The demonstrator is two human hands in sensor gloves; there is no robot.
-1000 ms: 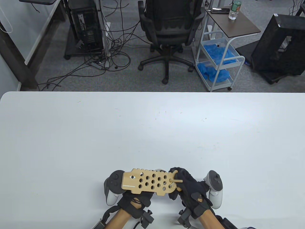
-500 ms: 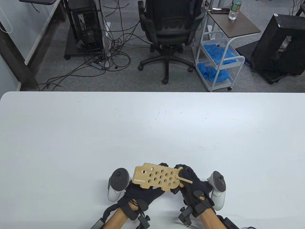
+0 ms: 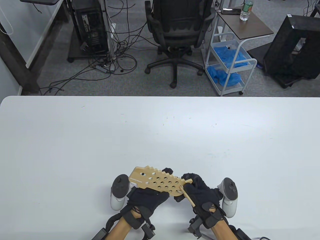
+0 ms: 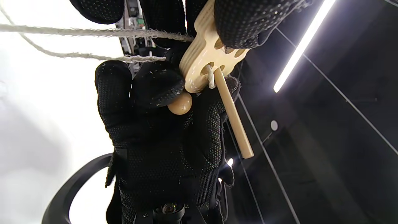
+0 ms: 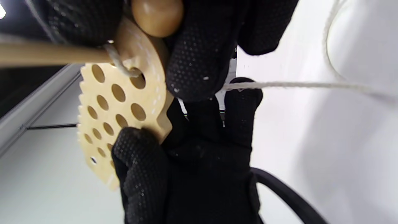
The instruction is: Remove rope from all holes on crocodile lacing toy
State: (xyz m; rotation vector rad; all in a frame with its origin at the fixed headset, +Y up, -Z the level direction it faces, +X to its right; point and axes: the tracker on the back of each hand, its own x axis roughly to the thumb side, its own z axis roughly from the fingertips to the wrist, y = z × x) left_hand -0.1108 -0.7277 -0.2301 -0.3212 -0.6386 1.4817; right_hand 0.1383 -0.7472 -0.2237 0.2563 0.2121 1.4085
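I've got the crocodile board [image 3: 160, 183] gripped in left hand [image 3: 147, 200], right hand [image 3: 197, 192] pinching its tail end by the wooden needle [image 3: 187, 196]; rope [image 4: 93, 31] looks nearly out, so next I'd feed needle back thru last hole.

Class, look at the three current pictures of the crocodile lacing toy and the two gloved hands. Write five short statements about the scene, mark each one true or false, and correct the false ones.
1. Both hands hold the crocodile above the table. True.
2. The left hand grips the tail end. False: it holds the head end; the right hand holds the tail end.
3. The rope passes through a hole beside the wooden stick. True.
4. The crocodile's toothed snout points to the table view's right. False: it points left.
5. The stick lies flat on the table. False: it juts out from the tail end of the crocodile, off the table.
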